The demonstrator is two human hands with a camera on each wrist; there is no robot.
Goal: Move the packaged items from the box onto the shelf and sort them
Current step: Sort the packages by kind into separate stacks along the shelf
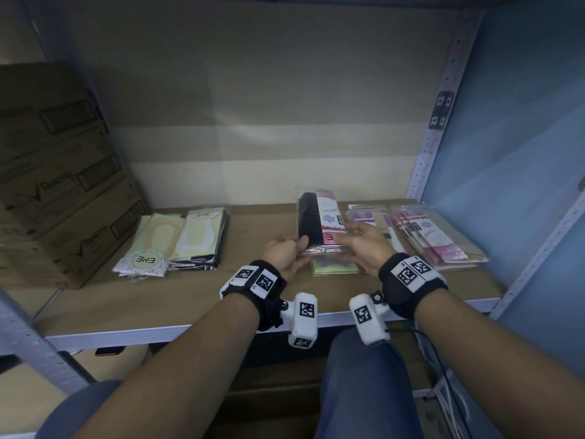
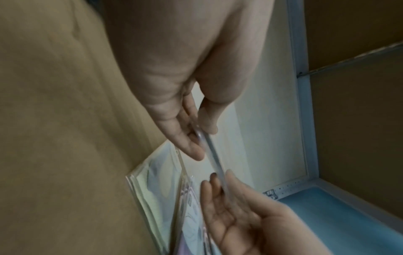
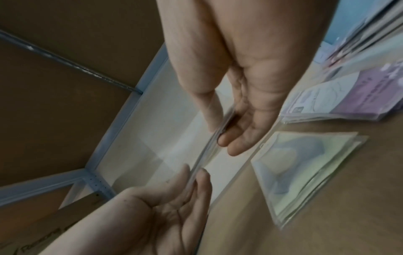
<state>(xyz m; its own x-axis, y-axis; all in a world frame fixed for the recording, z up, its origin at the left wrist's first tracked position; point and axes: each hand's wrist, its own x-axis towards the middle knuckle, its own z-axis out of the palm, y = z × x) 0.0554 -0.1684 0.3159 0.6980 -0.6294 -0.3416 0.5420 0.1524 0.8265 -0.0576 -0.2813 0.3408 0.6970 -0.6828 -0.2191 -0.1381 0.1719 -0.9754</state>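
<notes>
A clear packet with a black sock and a pink label (image 1: 319,223) is held tilted above the middle of the shelf board (image 1: 177,299). My left hand (image 1: 300,248) pinches its near left corner, thumb on top. My right hand (image 1: 345,239) pinches the near right edge. In the left wrist view the packet (image 2: 214,158) shows edge-on between the thumb and fingers of the left hand (image 2: 201,139). The right wrist view shows the same packet edge (image 3: 202,155) pinched by my right hand (image 3: 221,136). A pale green packet (image 1: 334,268) lies flat under it.
Two piles of cream packets (image 1: 148,245) (image 1: 202,239) lie at the left. Purple packets (image 1: 364,217) and a pink pile (image 1: 427,236) lie at the right. Stacked cardboard boxes (image 1: 57,172) fill the left end. A perforated metal upright (image 1: 433,137) and a blue wall bound the right.
</notes>
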